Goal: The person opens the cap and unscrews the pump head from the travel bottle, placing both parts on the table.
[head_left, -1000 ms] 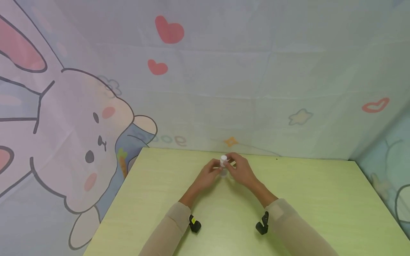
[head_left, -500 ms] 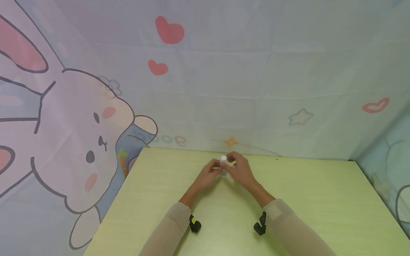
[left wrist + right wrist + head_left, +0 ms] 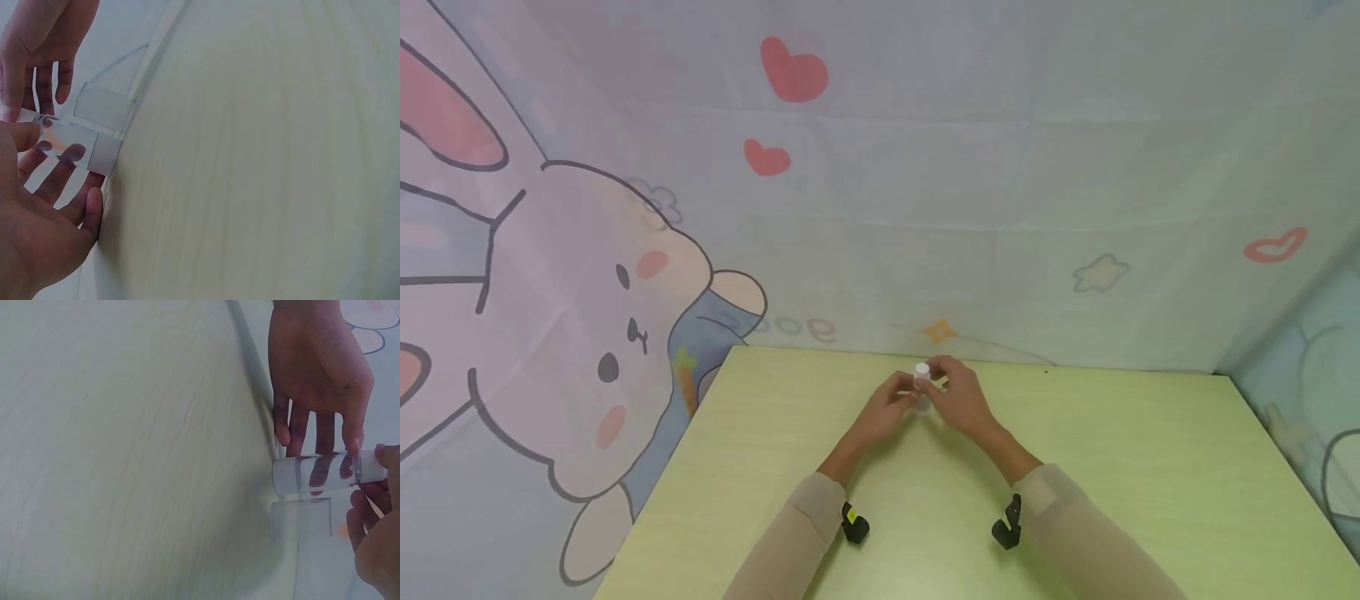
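Note:
A small clear bottle (image 3: 325, 472) with a white top (image 3: 922, 370) stands upright near the table's far edge, both hands around it. My left hand (image 3: 880, 414) holds its clear body, thumb on the near side and fingers showing through the wall in the left wrist view. My right hand (image 3: 961, 403) pinches the white top (image 3: 372, 466) between thumb and fingers. The bottle's lower end has a frosted band (image 3: 105, 154). Beside the bottle is a clear, open-looking plastic cover (image 3: 303, 519), mostly hidden behind my right hand in the head view.
The pale yellow-green table (image 3: 1120, 475) ends just behind the bottle at a printed cloth backdrop (image 3: 1000, 275). A black wrist camera sits at each cuff, the left one (image 3: 854, 525) and the right one (image 3: 1008, 525).
My right wrist and forearm have swung slightly to the left. The left hand and the bottle hold nearly the same place.

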Tool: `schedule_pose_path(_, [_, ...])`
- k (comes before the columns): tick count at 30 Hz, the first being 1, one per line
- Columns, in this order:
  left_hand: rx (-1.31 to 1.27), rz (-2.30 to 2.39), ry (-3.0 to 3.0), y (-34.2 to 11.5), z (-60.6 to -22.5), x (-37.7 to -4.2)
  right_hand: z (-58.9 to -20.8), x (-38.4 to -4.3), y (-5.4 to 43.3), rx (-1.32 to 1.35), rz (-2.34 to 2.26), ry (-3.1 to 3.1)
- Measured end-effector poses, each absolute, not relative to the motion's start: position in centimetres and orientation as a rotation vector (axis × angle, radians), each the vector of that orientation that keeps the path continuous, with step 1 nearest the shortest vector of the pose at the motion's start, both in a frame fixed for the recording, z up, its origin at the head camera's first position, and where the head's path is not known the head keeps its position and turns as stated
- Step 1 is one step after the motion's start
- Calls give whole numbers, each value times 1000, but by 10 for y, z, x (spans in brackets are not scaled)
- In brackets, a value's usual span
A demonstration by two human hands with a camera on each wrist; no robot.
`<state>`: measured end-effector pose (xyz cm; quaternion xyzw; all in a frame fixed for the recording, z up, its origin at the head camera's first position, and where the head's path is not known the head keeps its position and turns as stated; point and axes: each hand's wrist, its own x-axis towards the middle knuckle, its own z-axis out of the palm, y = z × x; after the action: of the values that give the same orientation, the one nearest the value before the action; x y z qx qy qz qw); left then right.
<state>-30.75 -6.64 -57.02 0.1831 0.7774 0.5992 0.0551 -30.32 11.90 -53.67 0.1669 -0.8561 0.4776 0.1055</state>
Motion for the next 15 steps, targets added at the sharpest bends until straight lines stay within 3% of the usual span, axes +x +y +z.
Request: schedule_pose_path(15, [570,1822,2349,-67,-573,-309,-534,-301,120,609,1316,-2557])
